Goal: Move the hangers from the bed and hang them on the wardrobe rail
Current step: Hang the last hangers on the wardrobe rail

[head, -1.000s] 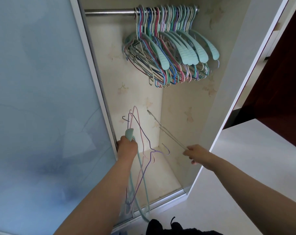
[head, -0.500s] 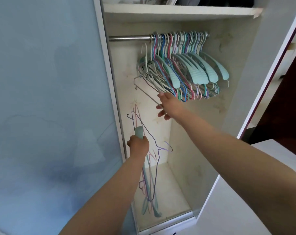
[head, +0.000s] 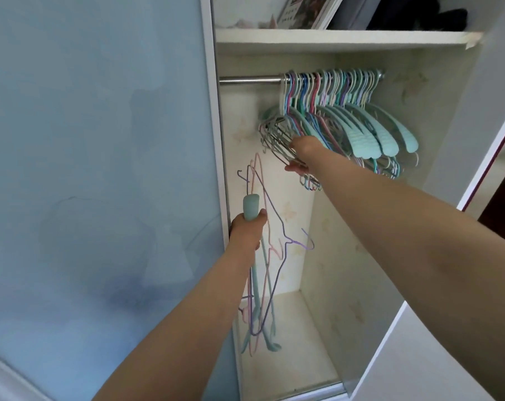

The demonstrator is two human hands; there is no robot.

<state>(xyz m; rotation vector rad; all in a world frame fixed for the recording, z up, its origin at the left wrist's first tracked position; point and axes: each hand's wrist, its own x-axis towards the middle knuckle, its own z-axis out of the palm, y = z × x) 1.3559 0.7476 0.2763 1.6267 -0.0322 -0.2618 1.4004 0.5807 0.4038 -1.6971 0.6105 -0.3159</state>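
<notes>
A metal wardrobe rail [head: 251,79] spans the open wardrobe, its right half packed with several hung hangers [head: 358,123] in teal, pink, blue and white. My left hand [head: 247,230] is shut on a bunch of loose hangers [head: 270,256], teal, pink and purple, dangling below the fist inside the wardrobe. My right hand [head: 302,156] reaches up to the left end of the hung bunch and grips the lower bar of a grey wire hanger [head: 274,140] whose hook sits by the rail.
A pale blue sliding door [head: 100,183] fills the left side, its white frame [head: 216,169] right beside my left hand. A shelf [head: 341,39] with books and dark items lies above the rail. The wardrobe floor [head: 292,342] shows below the dangling hangers.
My right hand has risen from low at the right with a grey wire hanger up to the hung bunch on the rail. The view has tilted upward. My left hand keeps its bunch.
</notes>
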